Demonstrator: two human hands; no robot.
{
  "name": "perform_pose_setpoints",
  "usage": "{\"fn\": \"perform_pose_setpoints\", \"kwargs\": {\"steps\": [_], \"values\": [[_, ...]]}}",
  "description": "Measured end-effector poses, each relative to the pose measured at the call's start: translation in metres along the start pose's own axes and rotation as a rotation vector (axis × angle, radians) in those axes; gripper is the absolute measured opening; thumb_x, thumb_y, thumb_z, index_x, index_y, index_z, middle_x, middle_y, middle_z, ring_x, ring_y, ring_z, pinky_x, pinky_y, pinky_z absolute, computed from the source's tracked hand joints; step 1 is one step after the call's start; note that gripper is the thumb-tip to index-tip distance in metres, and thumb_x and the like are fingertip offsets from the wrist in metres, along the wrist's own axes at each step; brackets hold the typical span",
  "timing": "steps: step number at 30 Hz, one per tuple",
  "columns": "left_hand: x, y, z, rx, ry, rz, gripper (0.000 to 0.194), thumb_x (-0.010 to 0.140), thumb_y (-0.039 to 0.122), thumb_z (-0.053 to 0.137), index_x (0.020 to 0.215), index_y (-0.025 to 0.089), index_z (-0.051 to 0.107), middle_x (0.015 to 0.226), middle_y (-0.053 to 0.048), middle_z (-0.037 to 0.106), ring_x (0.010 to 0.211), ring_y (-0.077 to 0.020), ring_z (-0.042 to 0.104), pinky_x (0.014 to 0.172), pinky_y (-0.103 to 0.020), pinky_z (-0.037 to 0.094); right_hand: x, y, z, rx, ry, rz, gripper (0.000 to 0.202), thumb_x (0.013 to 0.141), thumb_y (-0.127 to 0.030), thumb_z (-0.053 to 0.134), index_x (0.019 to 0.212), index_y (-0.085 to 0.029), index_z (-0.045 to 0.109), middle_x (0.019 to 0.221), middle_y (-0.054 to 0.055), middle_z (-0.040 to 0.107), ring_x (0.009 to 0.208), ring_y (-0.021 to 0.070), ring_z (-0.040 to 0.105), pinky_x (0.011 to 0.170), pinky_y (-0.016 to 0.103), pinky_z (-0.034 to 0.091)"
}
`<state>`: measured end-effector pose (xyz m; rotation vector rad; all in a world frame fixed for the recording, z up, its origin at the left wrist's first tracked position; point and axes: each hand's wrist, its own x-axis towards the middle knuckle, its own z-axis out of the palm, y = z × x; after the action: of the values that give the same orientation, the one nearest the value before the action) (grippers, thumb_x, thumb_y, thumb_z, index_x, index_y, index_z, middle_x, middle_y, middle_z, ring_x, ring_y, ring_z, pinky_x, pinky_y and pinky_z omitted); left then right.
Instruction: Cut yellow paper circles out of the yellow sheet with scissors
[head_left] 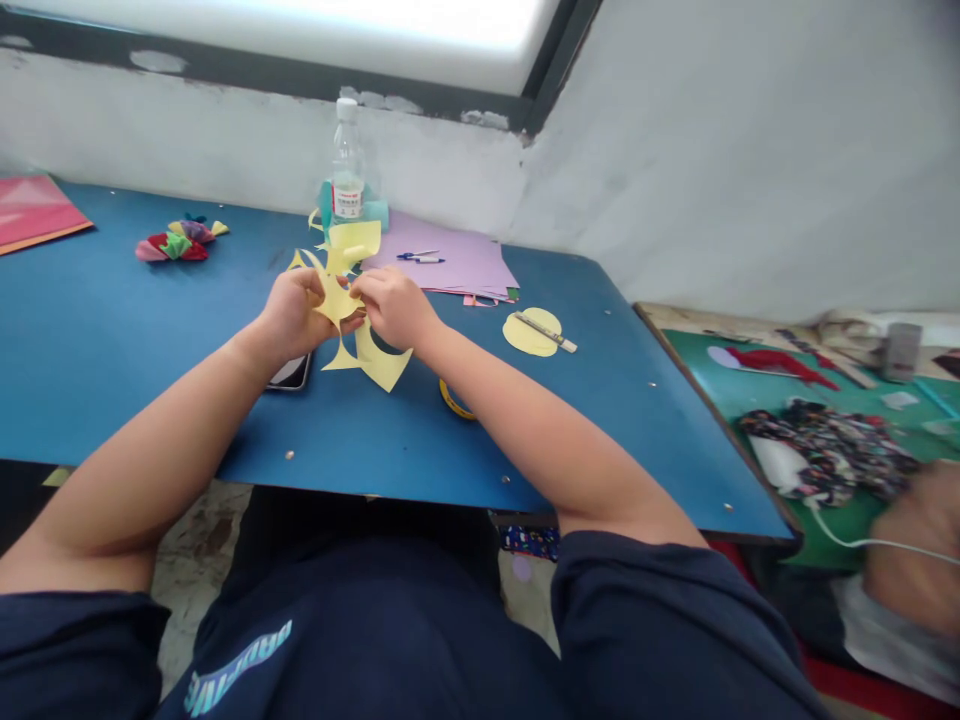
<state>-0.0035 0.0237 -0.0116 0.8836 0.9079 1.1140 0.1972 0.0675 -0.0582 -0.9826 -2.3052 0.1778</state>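
Observation:
Both my hands are raised over the blue table, holding yellow paper (335,293) with curved pieces cut out of it. My left hand (294,312) pinches the paper from the left side. Close against it, my right hand (395,303) has its fingers pressed together on the paper's right part. A yellow corner hangs below the hands, and more yellow scraps (356,240) show just behind them. The exact spot where the fingertips meet is partly hidden. Under my left wrist lies a phone (292,373), partly covered. A yellow tape roll (456,400) rests beside my right forearm.
Behind my hands stand a plastic bottle (347,160) and purple paper sheets (457,250) with pens (421,257) on top. Yellow paper circles (531,335) lie right, under a narrow stick (546,331). Colourful fabric bows (176,243) sit left. A green table (720,400) adjoins, with a person beside it.

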Motion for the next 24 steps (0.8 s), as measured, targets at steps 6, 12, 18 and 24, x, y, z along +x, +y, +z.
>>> {"fn": "perform_pose_setpoints", "kwargs": {"steps": [6, 12, 18, 24], "values": [[0.018, 0.005, -0.015, 0.17, 0.189, 0.071, 0.01, 0.1, 0.024, 0.085, 0.096, 0.022, 0.076, 0.083, -0.005, 0.076, 0.073, -0.0192, 0.071, 0.073, -0.032, 0.065, 0.026, 0.01, 0.019, 0.13, -0.041, -0.065, 0.028, 0.107, -0.015, 0.06, 0.113, -0.022, 0.086, 0.133, 0.013, 0.092, 0.122, 0.0299, 0.08, 0.121, 0.048, 0.065], [0.054, 0.03, -0.039, 0.184, 0.316, 0.237, 0.016, 0.095, 0.009, 0.088, 0.099, 0.021, 0.079, 0.089, -0.005, 0.081, 0.09, -0.0218, 0.079, 0.095, -0.038, 0.072, 0.075, 0.051, -0.005, 0.264, 0.305, 0.298, 0.018, 0.109, -0.026, 0.058, 0.105, -0.022, 0.075, 0.104, 0.007, 0.083, 0.104, 0.0249, 0.078, 0.111, 0.044, 0.067], [0.124, 0.065, -0.043, 0.081, 0.457, 0.474, 0.051, 0.118, 0.052, 0.088, 0.158, 0.021, 0.079, 0.16, -0.015, 0.081, 0.137, -0.032, 0.083, 0.116, -0.056, 0.077, 0.165, 0.094, -0.025, 0.278, 0.416, 0.613, 0.032, 0.105, -0.045, 0.086, 0.119, -0.026, 0.064, 0.12, 0.009, 0.077, 0.136, 0.0354, 0.08, 0.13, 0.058, 0.062], [0.181, 0.047, -0.03, 0.162, 0.3, 0.35, 0.043, 0.113, 0.051, 0.093, 0.138, 0.022, 0.074, 0.133, -0.002, 0.084, 0.135, -0.0192, 0.073, 0.12, -0.043, 0.063, 0.214, 0.102, -0.01, 0.307, 0.303, 0.745, 0.057, 0.095, -0.048, 0.101, 0.13, -0.03, 0.06, 0.144, 0.013, 0.081, 0.148, 0.0377, 0.077, 0.138, 0.059, 0.06]]}}
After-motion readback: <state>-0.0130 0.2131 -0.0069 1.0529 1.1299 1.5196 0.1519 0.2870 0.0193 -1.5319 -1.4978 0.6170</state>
